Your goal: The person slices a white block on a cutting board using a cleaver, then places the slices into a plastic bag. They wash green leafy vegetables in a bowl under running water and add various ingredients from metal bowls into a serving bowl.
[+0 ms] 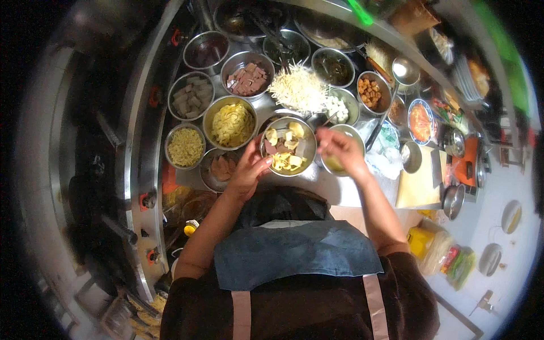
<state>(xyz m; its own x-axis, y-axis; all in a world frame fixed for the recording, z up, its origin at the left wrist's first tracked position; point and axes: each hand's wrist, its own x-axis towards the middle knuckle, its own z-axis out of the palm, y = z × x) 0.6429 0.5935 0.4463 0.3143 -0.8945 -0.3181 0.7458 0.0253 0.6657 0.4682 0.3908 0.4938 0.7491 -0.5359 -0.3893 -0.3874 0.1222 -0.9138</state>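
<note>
My left hand [250, 170] grips the rim of a small metal bowl [311, 148], thumb on the near side. In that bowl lie pale yellow slices, strips of yellow food and dark reddish-brown blocks [275, 148]. My right hand [342, 148] hovers just right of it with bent fingers, blurred, partly over another metal bowl [359, 140] holding something yellowish. Whether those fingers pinch anything cannot be made out. Behind the held bowl rises a heap of pale bean sprouts [297, 89]. Left of it is a bowl of yellow strips [231, 123].
Metal bowls crowd the steel counter, with reddish-brown blocks [247, 79], grey translucent blocks [193, 100], shredded yellow food [185, 147] and orange-brown chunks [369, 92]. A cleaver [436, 168] lies on a cutting board [418, 187] at right. Plastic bags [382, 153] and a ladle handle [376, 131] are nearer.
</note>
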